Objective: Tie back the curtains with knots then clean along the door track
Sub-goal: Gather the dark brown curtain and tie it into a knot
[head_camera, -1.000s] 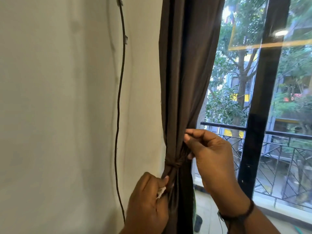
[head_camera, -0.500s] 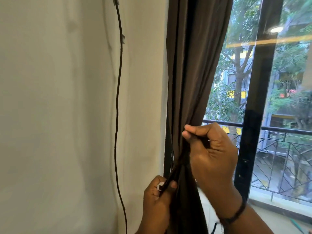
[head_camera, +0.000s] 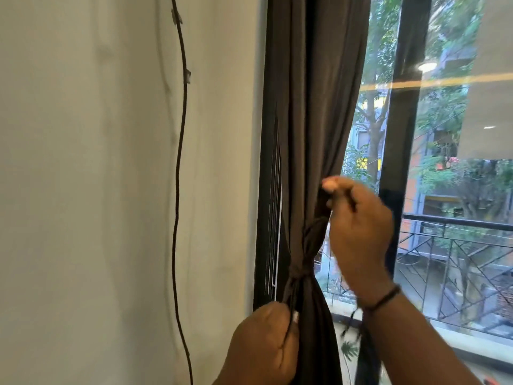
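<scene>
Brown curtain [head_camera: 313, 107] hangs beside the dark door frame [head_camera: 266, 162] at the left edge of the glass, gathered into a narrow waist where a knot [head_camera: 298, 269] of its own cloth cinches it. Above the knot the fabric falls in long folds; below it the bundle widens again and drops out of view at the bottom edge.

Right hand [head_camera: 361, 232] is raised just right of the curtain, its thumb and forefinger pinching a strip of cloth [head_camera: 319, 218] that runs up from the knot. This hand is somewhat blurred, so the exact lie of the other fingers cannot be told. A dark cord bracelet [head_camera: 384, 298] circles its wrist, with loose ends dangling beneath.

Left hand [head_camera: 263, 348] sits low, below the knot and against the left side of the bundle, its fingers curled round a thin strand [head_camera: 290, 315] of the cloth that leads down from the knot.

Left of the frame stands a pale wall [head_camera: 83, 190], and a thin dark cable [head_camera: 179, 162] runs down it, held by small clips [head_camera: 188, 76]. Through the glass [head_camera: 458, 190] to the right show a black upright post [head_camera: 402, 134], a balcony railing [head_camera: 458, 223], trees and buildings. A bright reflected band crosses the pane near the top.
</scene>
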A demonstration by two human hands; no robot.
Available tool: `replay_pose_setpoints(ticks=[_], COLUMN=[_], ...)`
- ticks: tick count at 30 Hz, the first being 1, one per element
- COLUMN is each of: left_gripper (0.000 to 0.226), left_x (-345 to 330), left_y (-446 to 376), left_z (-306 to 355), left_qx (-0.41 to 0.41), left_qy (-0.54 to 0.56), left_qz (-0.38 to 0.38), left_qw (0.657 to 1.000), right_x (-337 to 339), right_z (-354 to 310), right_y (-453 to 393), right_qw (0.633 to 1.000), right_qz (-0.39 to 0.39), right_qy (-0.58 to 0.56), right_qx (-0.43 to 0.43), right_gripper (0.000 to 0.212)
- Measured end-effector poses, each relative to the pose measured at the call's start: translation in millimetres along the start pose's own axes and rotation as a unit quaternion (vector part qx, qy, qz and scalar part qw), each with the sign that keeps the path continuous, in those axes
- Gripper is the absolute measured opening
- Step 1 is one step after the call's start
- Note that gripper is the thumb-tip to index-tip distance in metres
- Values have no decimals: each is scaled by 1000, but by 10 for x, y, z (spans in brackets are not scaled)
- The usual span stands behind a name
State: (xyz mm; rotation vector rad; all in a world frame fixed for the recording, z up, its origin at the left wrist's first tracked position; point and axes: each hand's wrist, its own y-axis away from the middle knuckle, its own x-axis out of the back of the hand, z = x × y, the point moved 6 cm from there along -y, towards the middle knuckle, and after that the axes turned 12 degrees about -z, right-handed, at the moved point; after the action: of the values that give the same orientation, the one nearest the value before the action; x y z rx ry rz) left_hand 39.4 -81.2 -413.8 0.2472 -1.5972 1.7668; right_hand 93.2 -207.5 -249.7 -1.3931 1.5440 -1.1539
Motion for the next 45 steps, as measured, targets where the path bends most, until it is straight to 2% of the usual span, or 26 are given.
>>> replay_pose_setpoints(ticks=[2, 5, 6, 8, 11, 14, 16, 18, 20, 22, 24, 26, 29, 31, 33, 35, 36, 38, 39, 41, 42, 45], left_gripper=[34, 39, 37, 41, 49, 41, 31, 41, 49, 36, 24, 27, 36, 34, 33, 32, 31, 29, 31, 38, 36, 10], left_x=[-40, -33, 0, 121, 442, 771, 889, 936, 1038, 1126, 1198, 1282, 1489, 1581, 1563, 1401, 1269, 980, 838, 606, 515, 274], left_y=[4, 8, 3, -21, -209, -618, -975, -1353, -1675, -1900, -2018, -2022, -1897, -1862, -1898, -1880, -1835, -1670, -1555, -1299, -1160, -807], left_z=[50, 91, 97, 104, 141, 58, -68, -157, -119, -41, -5, -74, -377, -547, -575, -488, -434, -355, -338, -351, -381, -508], left_qx=[25, 37, 31, 10, -22, 18, 95, 148, 151, 130, 115, 128, 203, 228, 203, 186, 187, 190, 191, 190, 192, 207], left_qy=[-2, -26, -26, -6, 169, 281, 337, 398, 389, 372, 336, 272, 260, 283, 352, 427, 452, 459, 447, 430, 424, 403], left_qz=[-3, -20, -28, -4, 60, 142, 148, 93, 48, 40, 70, 125, 241, 265, 231, 154, 107, 39, 21, 11, 9, -32], left_qw=[1000, 999, 999, 1000, 983, 949, 925, 901, 907, 918, 932, 946, 913, 893, 884, 871, 866, 867, 873, 883, 885, 891], right_x=[301, 682, 694, 527, 159, -56, -121, -168, -233, -333, -423, -357, 61, 239, 206, -1, -145, -424, -535, -658, -657, -552], right_z=[106, -80, -172, -295, -250, -119, -82, -88, -80, -34, 21, 28, 252, 467, 518, 380, 303, 181, 194, 343, 441, 728], right_y=[-407, -758, -768, -658, -400, -299, -352, -497, -705, -898, -1044, -1116, -1133, -1117, -1112, -1001, -866, -508, -314, 31, 175, 598], right_qw=[995, 992, 994, 991, 974, 966, 967, 971, 974, 972, 971, 977, 983, 978, 975, 947, 926, 898, 894, 897, 902, 918], right_qz=[70, 95, 69, -33, -182, -221, -209, -186, -170, -167, -169, -144, -19, 23, -22, -135, -206, -322, -352, -346, -317, -209], right_qy=[-30, -66, -83, -121, -83, -7, -16, -30, -12, 8, 25, 48, 35, 7, -81, -207, -236, -223, -210, -212, -227, -242], right_qx=[-70, -51, -34, -48, -110, -135, -145, -147, -150, -166, -168, -150, -179, -208, -208, -207, -210, -198, -184, -176, -185, -236], right_gripper=[14, 13, 12, 18, 38, 34, 31, 28, 29, 38, 36, 28, 24, 26, 27, 25, 21, 17, 16, 17, 18, 23])
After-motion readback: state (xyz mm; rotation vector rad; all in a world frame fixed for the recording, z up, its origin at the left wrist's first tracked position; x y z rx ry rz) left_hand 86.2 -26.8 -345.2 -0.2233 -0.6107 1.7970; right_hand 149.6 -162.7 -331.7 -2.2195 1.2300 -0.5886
